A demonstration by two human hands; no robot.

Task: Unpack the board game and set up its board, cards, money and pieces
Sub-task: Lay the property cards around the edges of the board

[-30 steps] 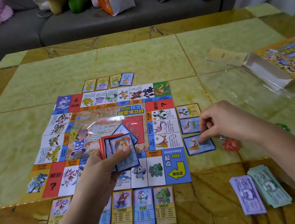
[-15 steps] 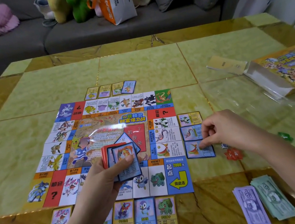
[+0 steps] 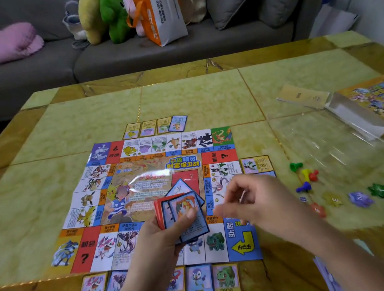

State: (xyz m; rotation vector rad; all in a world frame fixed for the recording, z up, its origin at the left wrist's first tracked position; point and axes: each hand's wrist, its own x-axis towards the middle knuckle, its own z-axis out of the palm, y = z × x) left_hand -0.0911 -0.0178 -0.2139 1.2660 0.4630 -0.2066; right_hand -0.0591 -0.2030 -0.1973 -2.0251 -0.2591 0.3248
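Head view: my left hand grips a fanned stack of cards over the game board, which lies flat on the desk; my right hand hovers just beside the stack, fingers curled, too blurred to tell whether it pinches anything; coloured pawns stand right of the board.

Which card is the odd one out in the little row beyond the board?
Find the game board on the yellow-green table. Just past its far edge lie four small cards in a row. The rightmost card is the only blue-bordered one; its three neighbours are yellow.
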